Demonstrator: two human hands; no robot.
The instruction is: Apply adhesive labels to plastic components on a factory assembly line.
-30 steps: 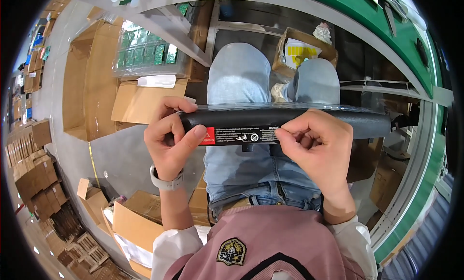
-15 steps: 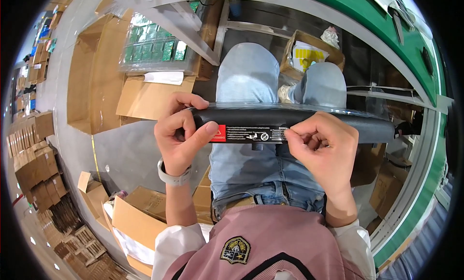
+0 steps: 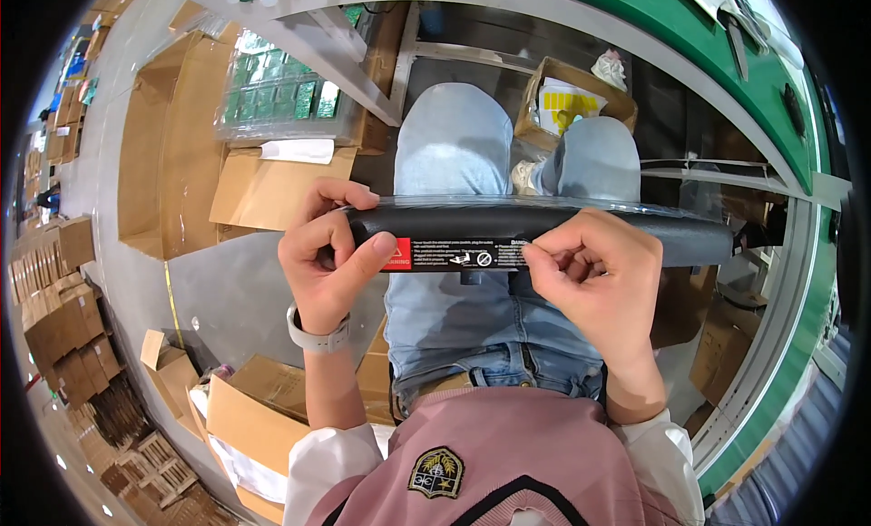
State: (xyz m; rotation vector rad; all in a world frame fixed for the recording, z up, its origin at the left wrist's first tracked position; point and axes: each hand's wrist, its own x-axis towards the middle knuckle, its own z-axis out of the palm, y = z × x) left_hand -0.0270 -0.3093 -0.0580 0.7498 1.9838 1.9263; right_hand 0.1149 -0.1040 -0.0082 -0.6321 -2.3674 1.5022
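Holding the black plastic housing (image 3: 454, 220) above the jeans (image 3: 445, 317), I've got my left hand (image 3: 318, 254) wrapped round its left end. My right hand (image 3: 601, 276) has thumb and finger pinched at the red-and-black label's (image 3: 454, 255) right end; can't tell remotely if they've caught it. Label looks mostly flat, maybe just that end's left.

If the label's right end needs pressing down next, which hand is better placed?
Probably the right hand: its fingertips are at that end of the label, while the left hand grips the black bar near its left end.
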